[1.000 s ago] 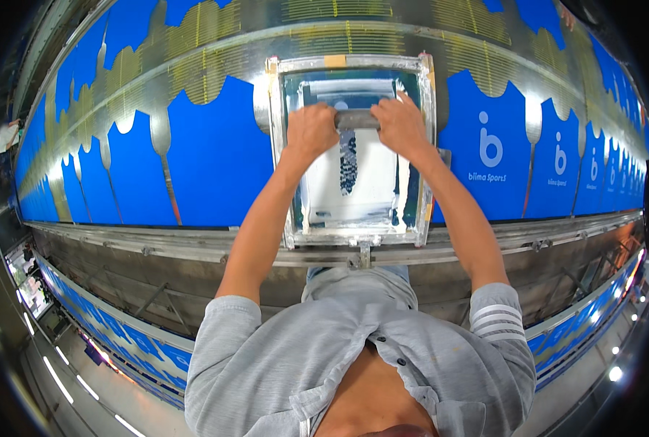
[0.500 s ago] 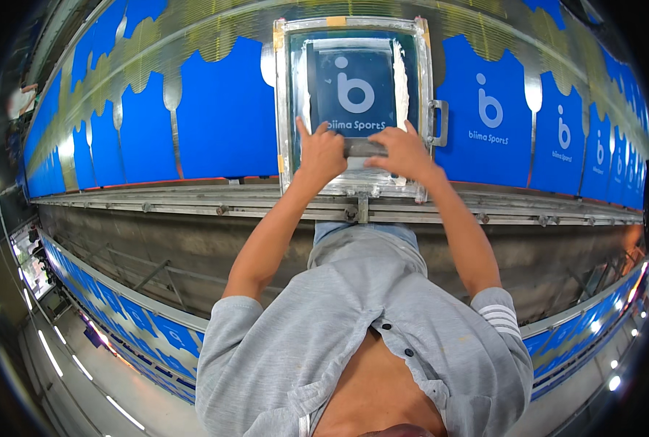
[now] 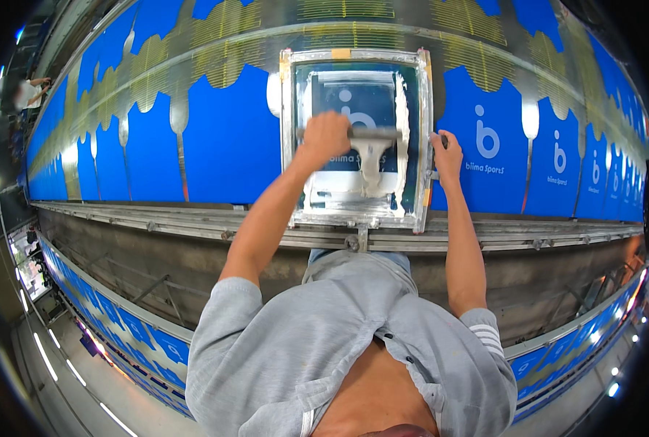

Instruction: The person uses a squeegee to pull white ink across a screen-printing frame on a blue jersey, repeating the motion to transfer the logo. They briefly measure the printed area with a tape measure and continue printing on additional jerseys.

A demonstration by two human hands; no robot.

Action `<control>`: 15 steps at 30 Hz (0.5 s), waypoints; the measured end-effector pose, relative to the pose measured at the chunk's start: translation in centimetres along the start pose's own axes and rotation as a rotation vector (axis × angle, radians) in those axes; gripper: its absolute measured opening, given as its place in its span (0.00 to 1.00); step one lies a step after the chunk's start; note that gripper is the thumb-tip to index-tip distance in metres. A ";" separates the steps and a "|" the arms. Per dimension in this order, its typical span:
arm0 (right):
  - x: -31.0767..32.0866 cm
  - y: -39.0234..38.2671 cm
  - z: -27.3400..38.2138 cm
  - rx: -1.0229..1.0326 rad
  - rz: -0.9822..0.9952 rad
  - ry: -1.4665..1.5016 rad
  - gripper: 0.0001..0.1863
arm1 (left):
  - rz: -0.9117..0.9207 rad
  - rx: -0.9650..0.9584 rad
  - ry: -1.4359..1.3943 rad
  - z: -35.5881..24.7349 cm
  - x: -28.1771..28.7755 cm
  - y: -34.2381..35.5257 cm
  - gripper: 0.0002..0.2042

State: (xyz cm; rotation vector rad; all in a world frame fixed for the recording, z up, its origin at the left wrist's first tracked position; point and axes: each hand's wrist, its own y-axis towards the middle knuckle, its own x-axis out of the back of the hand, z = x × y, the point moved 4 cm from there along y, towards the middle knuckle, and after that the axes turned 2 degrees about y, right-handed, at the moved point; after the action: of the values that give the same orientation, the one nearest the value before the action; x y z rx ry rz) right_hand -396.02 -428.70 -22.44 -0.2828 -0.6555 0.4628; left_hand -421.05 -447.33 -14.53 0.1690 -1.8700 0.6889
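Observation:
A metal-framed printing screen (image 3: 288,138) lies flat on a long table covered with blue fabric panels (image 3: 222,138). My left hand (image 3: 326,135) is closed round the bar of a squeegee (image 3: 374,135) over the middle of the screen, where white ink is smeared. My right hand (image 3: 445,154) grips a small handle on the right side of the frame (image 3: 426,131). Both forearms reach forward from my grey sleeves.
Blue panels with a white logo (image 3: 488,138) lie in a row along the table on both sides. A metal rail (image 3: 164,222) runs along the near table edge. A second printed table (image 3: 120,313) runs below at the left. Another person (image 3: 29,91) stands far left.
My left hand has taken the squeegee alone and drawn it to mid-screen, leaving white ink. My right hand has left the squeegee and moved to the frame's right side.

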 end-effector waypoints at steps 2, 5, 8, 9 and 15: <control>0.1 0.2 0.1 -0.034 0.004 0.041 0.25 | -0.130 0.016 0.001 1.7 2.5 4.8 0.13; 0.2 -0.4 1.0 -0.051 0.029 0.043 0.23 | -0.166 0.012 0.014 3.8 4.4 10.5 0.14; 0.6 -0.3 1.0 -0.037 0.026 0.047 0.22 | -0.229 -0.018 -0.007 3.3 4.1 10.4 0.15; 0.7 -0.2 1.1 -0.030 0.035 0.045 0.22 | -0.214 -0.057 0.014 3.1 2.6 9.4 0.15; 0.5 0.3 1.8 0.107 -0.034 0.006 0.19 | -0.487 -0.131 -0.161 -1.6 -5.9 -6.6 0.18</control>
State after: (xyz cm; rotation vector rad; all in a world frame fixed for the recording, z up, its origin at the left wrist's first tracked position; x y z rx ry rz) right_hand -396.88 -428.01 -20.95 -0.1716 -0.6262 0.4623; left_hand -414.60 -453.05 -16.87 0.5870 -1.9168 0.2219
